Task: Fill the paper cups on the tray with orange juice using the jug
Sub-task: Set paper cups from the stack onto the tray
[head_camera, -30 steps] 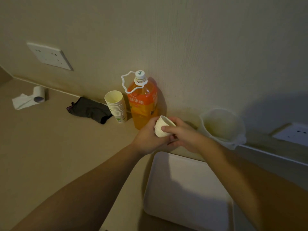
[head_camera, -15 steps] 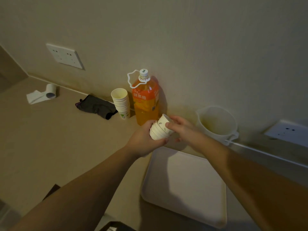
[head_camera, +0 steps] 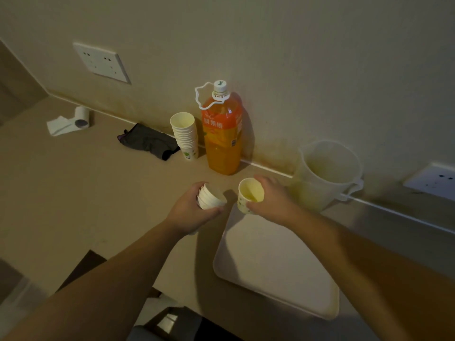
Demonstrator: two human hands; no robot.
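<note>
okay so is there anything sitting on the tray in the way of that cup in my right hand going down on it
Nothing visible. The right hand holds a single paper cup just over the far left corner of the tray, whose visible surface is bare. The left hand with its stack of cups is off to the left, clear of the tray.

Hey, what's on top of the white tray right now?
Nothing stands on the tray where it shows. The right hand holds a single paper cup at its far corner; whether that cup touches down is hidden, as is the edge under the forearm.

left hand: fingers curled round stack of cups
right hand: grips single cup
arms: both stretched forward
</note>
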